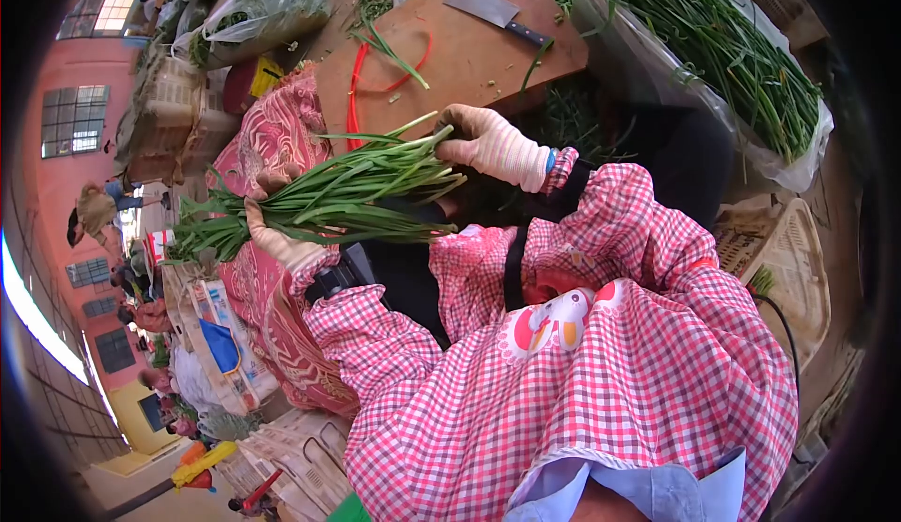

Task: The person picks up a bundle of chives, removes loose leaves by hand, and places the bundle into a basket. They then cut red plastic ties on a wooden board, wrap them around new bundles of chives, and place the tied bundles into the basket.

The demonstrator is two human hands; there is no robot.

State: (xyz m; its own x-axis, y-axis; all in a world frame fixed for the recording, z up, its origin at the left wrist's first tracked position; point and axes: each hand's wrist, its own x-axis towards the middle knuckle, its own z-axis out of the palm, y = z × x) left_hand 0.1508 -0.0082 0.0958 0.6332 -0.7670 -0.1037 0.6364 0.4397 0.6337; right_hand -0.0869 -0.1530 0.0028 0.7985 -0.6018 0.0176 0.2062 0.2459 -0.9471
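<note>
My left hand, in a pale dirt-stained glove, is closed around a bunch of long green chives. The bunch lies sideways, its leafy tips spreading left past the hand. At the other end, my right hand wears a striped glove and has its fingers closed on stalks at the edge of the bunch. Patterned red cloth lies beneath and beside the left hand. Above the hands is a brown board, with a cleaver, a red strip and a few loose chives on it.
A plastic-lined heap of long green stalks stands at upper right. A filled plastic bag lies at upper left, above stacked crates. One plastic basket sits at right. Other people, including one bending person, are at left.
</note>
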